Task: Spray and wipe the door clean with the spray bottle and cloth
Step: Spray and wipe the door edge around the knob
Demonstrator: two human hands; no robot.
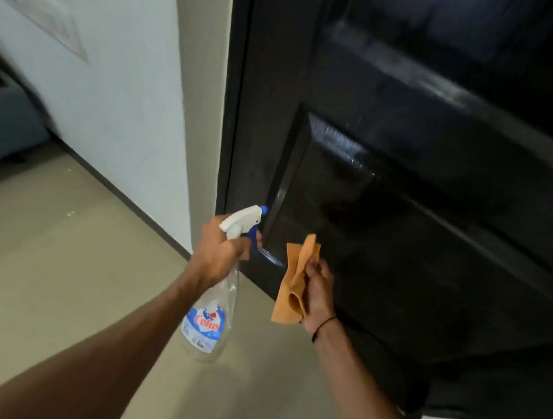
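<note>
The bottle (210,308) is being held nearly upright, base tilted toward the camera, its blue nozzle aimed at the door (406,203) near the lower panel's left edge. The dark, glossy door is standing in a dark frame beside a white wall (111,70), above a beige floor (56,253). The bottle's neck is being gripped by the left hand (220,247), fingers curled at the trigger. The orange cloth (294,280) is being pinched, bunched, in the right hand (319,291), just before the panel.

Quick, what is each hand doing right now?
Left hand: grips the spray bottle at its neck.
Right hand: holds the orange cloth.
</note>
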